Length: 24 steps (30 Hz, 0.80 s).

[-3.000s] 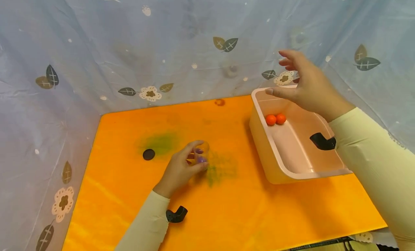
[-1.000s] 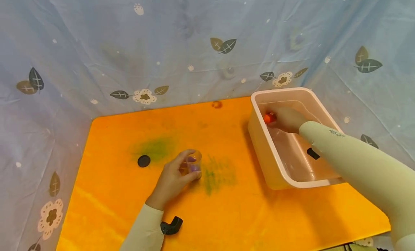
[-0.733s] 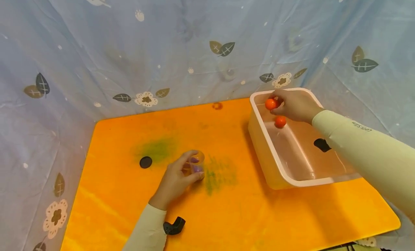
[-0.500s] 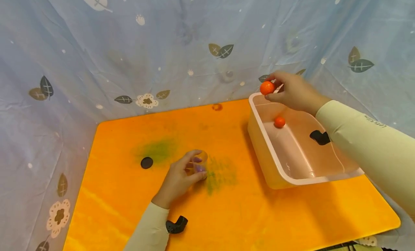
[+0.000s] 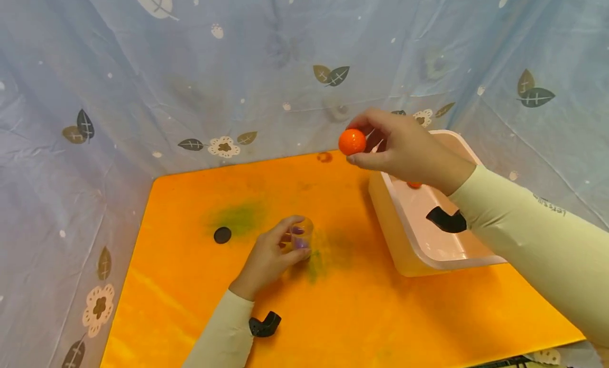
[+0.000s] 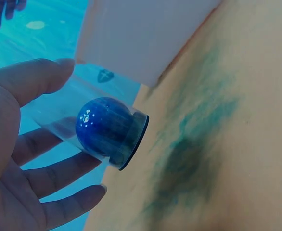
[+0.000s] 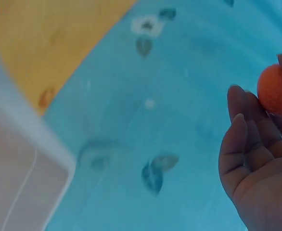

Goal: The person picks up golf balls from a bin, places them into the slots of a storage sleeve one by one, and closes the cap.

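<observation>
My left hand grips a clear cylindrical container near the middle of the orange table. A ball sits at its dark-edged base; it looks purple in the head view and blue in the left wrist view. My right hand pinches an orange ball between thumb and fingertips, raised over the back of the table, just left of the pink bin. A second orange ball lies in the bin, mostly hidden behind my right hand.
A black disc lies on the table left of the container. Green smudges mark the tabletop. Blue patterned sheeting hangs behind the table and along both sides. Each wrist wears a black bracket.
My right hand has reached into the bin, picked up one of the two orange balls, lifted it over the rim and moved left. My left hand keeps holding the container in nearly the same place.
</observation>
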Motion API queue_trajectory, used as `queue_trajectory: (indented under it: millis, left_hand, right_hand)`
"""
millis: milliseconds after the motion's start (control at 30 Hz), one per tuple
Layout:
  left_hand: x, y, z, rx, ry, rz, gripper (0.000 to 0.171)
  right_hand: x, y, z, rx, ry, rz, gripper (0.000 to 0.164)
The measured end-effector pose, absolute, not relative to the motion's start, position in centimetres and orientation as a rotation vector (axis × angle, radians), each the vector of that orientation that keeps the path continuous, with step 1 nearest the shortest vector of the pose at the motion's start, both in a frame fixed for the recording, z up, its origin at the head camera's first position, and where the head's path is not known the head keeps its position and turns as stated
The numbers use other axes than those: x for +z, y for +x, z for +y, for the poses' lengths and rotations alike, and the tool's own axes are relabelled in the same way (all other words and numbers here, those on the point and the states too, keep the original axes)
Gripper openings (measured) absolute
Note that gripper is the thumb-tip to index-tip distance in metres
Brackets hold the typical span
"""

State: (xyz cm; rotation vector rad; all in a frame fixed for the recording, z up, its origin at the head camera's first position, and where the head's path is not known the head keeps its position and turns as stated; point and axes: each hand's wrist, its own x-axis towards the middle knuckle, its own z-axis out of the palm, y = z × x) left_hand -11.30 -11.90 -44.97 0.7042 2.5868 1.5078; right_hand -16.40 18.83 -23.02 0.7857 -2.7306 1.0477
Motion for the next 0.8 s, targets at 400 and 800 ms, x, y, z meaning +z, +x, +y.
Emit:
queue_trajectory:
  millis: [400,800]
  left_hand:
    - [-44.5,-11.1,-11.7,1.547,0.819,2.599,0.065]
    - [-44.3,-10.6,-12.1,1.577,0.853,2.572,0.059]
  right_hand:
    - [-29.0,-13.7,13.1,1.031,1.221,-2.763,0.036]
    - [-32.7,-13.1,11.6,1.039,1.341,-2.783,0.033]
